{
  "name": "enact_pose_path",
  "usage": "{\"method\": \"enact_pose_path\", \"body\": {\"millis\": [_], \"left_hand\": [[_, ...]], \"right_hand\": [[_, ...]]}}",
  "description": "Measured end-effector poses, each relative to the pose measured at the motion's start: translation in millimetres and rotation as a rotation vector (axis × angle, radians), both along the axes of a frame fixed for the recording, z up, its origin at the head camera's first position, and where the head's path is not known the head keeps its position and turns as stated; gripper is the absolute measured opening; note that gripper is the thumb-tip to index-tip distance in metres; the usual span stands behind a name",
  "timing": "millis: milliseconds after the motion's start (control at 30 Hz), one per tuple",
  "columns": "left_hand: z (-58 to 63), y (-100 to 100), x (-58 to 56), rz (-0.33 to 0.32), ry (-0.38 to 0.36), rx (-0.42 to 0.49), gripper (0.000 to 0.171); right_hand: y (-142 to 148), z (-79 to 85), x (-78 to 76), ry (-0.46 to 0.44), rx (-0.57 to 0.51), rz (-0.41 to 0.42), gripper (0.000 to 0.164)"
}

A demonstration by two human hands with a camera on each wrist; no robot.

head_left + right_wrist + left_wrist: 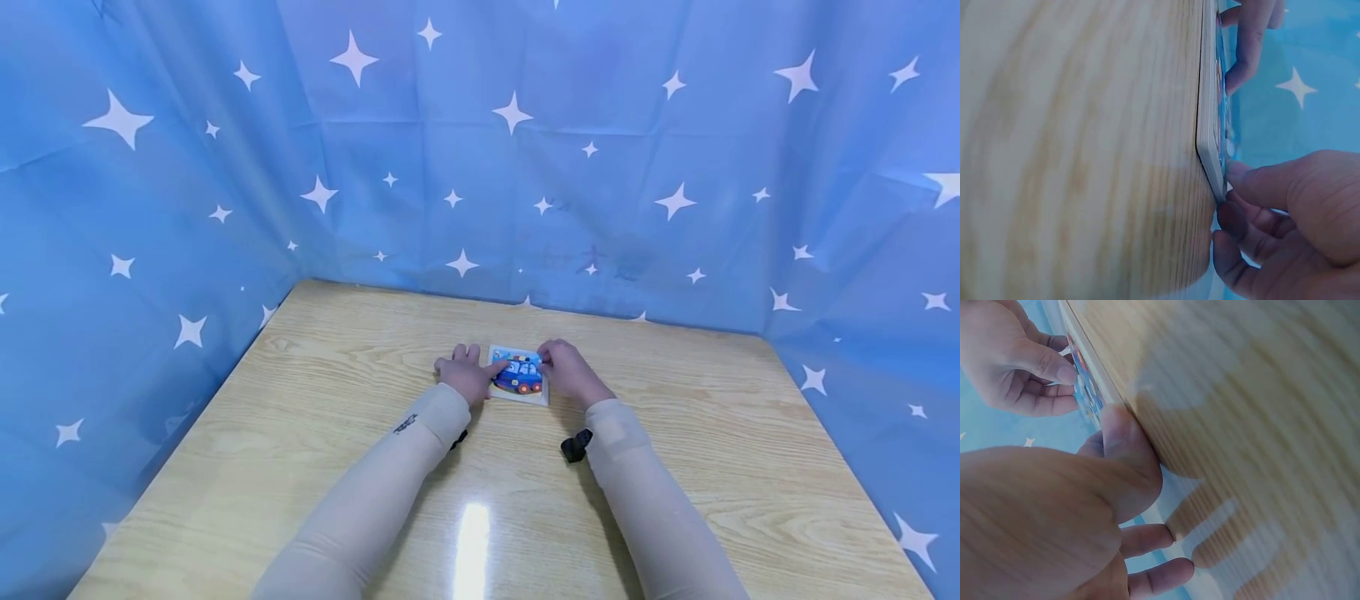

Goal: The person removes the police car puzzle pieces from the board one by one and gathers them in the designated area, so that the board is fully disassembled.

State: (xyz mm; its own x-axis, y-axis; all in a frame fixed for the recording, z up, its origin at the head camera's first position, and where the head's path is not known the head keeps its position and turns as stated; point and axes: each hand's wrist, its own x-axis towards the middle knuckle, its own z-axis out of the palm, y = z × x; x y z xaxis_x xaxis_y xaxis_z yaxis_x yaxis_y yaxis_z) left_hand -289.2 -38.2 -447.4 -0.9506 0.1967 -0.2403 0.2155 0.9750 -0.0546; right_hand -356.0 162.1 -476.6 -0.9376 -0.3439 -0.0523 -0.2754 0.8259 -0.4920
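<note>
A small, flat picture puzzle point(519, 399) with a pale border and a cartoon blue car lies on the wooden table. My left hand point(465, 377) is at its left side, the thumb reaching over the picture and the other fingers spread on the tabletop. At the right edge, my right hand point(572, 372) pinches the puzzle's border, with curled fingers. The right wrist view shows the right thumb point(1254, 180) against the picture face and a fingertip by the corner of the layered board edge point(1211, 165). Part of the picture is hidden under the fingers.
The wood-grain table point(360, 350) extends around the puzzle on all sides. A blue curtain with white stars point(480, 192) hangs behind the table and along both sides. Light reflects off the front of the tabletop. A black wrist device point(576, 447) sits by the right cuff.
</note>
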Motion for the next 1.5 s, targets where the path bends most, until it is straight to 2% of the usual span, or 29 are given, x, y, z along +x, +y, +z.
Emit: {"method": "enact_pose_path", "body": {"millis": [167, 333, 533, 767, 1200, 1500], "left_hand": [[-0.8, 0, -1.2, -0.002, 0.001, -0.005, 0.061], [-7.2, -2, -5.1, -0.015, 0.003, -0.013, 0.062], [-15.1, -5, -7.5, -0.048, 0.048, -0.005, 0.063], [-18.5, -7, -9.1, -0.005, 0.063, 0.031, 0.074], [-14.5, -6, -6.3, 0.014, 0.049, 0.019, 0.074], [-12.7, -7, -4.5, 0.015, 0.046, -0.001, 0.073]], "right_hand": [[3, -2.0, 0.1, 0.004, -0.036, -0.005, 0.021], [5, -2.5, 1.3, -0.002, -0.052, 0.007, 0.021], [6, -3.6, 0.9, -0.014, -0.052, -0.002, 0.023], [7, -1.4, 3.9, -0.023, -0.072, -0.012, 0.026], [15, -0.6, 2.8, -0.06, -0.104, -0.036, 0.029], [28, -1.2, 5.1, -0.037, -0.096, -0.037, 0.028]]}}
